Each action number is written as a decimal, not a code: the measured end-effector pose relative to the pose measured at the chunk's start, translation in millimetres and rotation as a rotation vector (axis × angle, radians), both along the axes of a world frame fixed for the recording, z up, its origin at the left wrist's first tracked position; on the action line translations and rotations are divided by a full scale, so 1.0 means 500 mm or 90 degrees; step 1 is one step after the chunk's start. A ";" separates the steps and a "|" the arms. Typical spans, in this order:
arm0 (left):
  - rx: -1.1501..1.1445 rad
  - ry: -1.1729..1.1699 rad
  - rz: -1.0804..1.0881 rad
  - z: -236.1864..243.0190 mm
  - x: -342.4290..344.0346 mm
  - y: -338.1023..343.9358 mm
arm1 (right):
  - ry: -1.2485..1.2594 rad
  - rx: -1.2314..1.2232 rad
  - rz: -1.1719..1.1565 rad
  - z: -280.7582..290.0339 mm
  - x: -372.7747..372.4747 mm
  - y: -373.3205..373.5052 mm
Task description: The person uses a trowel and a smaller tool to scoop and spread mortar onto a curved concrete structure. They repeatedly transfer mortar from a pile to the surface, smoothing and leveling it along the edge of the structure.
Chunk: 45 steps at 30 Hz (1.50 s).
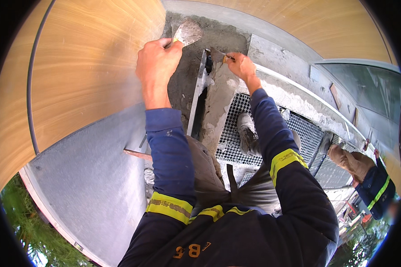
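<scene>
My left hand (158, 62) is closed round the handle of a trowel (189, 32), held up at the far end by the wood-patterned panel. Its broad blade is coated with pale mortar. My right hand (243, 66) grips a small scraper (217, 55), whose blade touches or hovers just over the far end of a mortar ledge (218, 98); I cannot tell which. Along the ledge's left side runs a narrow dark gap (199, 111), bordered by a metal strip (195, 98). Wet-looking grey mortar (227, 39) covers the corner beyond both hands.
Black perforated grid panels (234, 120) lie on the floor, with my shoe (247, 129) on one. A grey slab (89, 178) and wood-patterned panels (93, 66) stand on my left. Further right a co-worker (370, 178) in dark clothing bends over. A window (365, 82) is at right.
</scene>
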<state>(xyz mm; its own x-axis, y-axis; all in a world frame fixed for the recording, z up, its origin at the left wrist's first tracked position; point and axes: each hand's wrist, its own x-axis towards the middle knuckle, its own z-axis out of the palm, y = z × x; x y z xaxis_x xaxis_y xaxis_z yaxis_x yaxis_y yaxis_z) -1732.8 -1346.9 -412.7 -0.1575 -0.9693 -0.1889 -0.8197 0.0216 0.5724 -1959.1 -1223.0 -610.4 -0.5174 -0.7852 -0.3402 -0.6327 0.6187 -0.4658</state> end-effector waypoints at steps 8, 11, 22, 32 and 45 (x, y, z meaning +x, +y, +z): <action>0.060 0.020 -0.009 0.007 -0.006 0.001 | -0.042 0.024 0.067 -0.005 -0.114 -0.052; 0.144 0.040 -0.014 -0.013 0.017 -0.021 | -0.283 -0.152 -0.011 0.034 -0.118 -0.058; 0.365 0.519 -0.226 0.002 0.011 -0.011 | -0.432 -0.251 0.104 0.347 -0.163 0.004; 0.158 0.646 -0.122 -0.045 -0.070 -0.004 | -0.170 -0.420 -0.089 0.412 -0.143 0.016; 0.128 0.705 -0.105 -0.019 -0.187 0.083 | -0.512 -0.506 -0.381 0.469 0.116 0.036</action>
